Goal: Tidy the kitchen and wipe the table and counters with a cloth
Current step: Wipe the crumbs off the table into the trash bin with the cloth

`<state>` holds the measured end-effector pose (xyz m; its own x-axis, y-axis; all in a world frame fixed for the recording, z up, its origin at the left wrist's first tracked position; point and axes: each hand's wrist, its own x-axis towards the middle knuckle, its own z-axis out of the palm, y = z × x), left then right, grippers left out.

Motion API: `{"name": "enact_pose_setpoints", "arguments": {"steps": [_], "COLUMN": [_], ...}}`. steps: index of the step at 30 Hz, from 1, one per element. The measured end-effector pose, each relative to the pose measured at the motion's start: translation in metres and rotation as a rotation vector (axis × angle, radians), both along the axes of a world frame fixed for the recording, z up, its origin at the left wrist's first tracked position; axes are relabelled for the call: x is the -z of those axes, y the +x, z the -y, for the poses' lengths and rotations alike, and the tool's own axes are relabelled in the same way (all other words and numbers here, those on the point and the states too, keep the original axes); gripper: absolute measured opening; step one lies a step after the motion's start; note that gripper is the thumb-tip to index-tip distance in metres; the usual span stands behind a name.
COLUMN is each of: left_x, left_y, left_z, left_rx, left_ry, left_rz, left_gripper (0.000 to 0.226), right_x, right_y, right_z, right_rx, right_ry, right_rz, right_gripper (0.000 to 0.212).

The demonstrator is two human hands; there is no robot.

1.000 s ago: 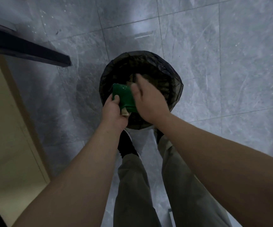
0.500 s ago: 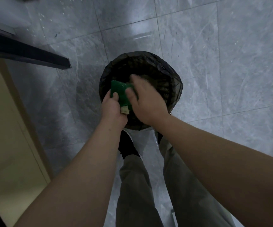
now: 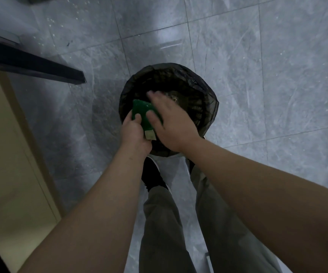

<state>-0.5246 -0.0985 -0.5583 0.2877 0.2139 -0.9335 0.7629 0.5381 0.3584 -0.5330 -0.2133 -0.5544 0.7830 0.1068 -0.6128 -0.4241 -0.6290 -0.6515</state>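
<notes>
The person is standing over a round waste bin lined with a thin black plastic bag [image 3: 210, 99], which is sitting on the glossy grey marble-patterned tiled floor [image 3: 238, 56], and both bare forearms are reaching down over it. The left hand [image 3: 134, 133] is gripping a flat green scouring pad [image 3: 141, 109] with a pale yellowish underside, thumb curled over the top face and the rest of the fingers hidden beneath, so the green scouring pad is hanging tilted above the near left side of the bin's mouth. The right hand [image 3: 173, 123] is lying loose and flat, its thumb touching the pad's green face and its straight fingers, blurred, stretching out over the bin's opening; it is grasping nothing. Something brownish is lying deep inside the bin, too dim to make out. The person is wearing grey-green trousers [image 3: 163, 223] and a black shoe with a white sole edge [image 3: 151, 174], toes just beside the bin. A pale yellow cabinet front [image 3: 5, 154] is running along the left, with a dark bar [image 3: 31, 64] jutting out above it.
</notes>
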Motion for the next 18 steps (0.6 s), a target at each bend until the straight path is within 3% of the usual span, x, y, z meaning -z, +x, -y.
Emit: {"name": "enact_pose_setpoints", "arguments": {"steps": [1, 4, 7, 9, 13, 16, 18], "left_x": [-0.002, -0.007, -0.019, -0.037, -0.096, -0.156, -0.196], "left_y": [0.001, 0.002, 0.003, 0.005, 0.012, 0.012, 0.01], "left_z": [-0.001, -0.002, -0.004, -0.004, 0.001, 0.002, 0.001], "left_rx": [0.006, -0.011, 0.019, 0.058, 0.149, 0.19, 0.187], "left_ry": [0.004, 0.034, 0.053, 0.072, 0.137, 0.154, 0.161], "left_rz": [-0.001, -0.013, -0.001, 0.011, 0.022, 0.053, 0.069], "left_gripper": [0.037, 0.036, 0.036, 0.036, 0.033, 0.031, 0.027], "right_x": [0.002, 0.004, -0.024, -0.043, -0.094, -0.149, -0.187], "right_y": [-0.001, 0.007, 0.013, 0.019, 0.035, 0.036, 0.034], "right_z": [0.003, 0.015, 0.015, 0.015, 0.033, 0.054, 0.064], "right_rx": [-0.109, 0.036, 0.088, 0.24, 0.836, 1.047, 1.075], "right_ry": [0.016, -0.137, -0.052, 0.085, 0.433, 0.763, 0.895], "right_rz": [-0.013, -0.271, -0.084, -0.164, -0.488, -0.588, -0.631], "right_gripper": [0.061, 0.059, 0.058, 0.062, 0.073, 0.079, 0.083]}}
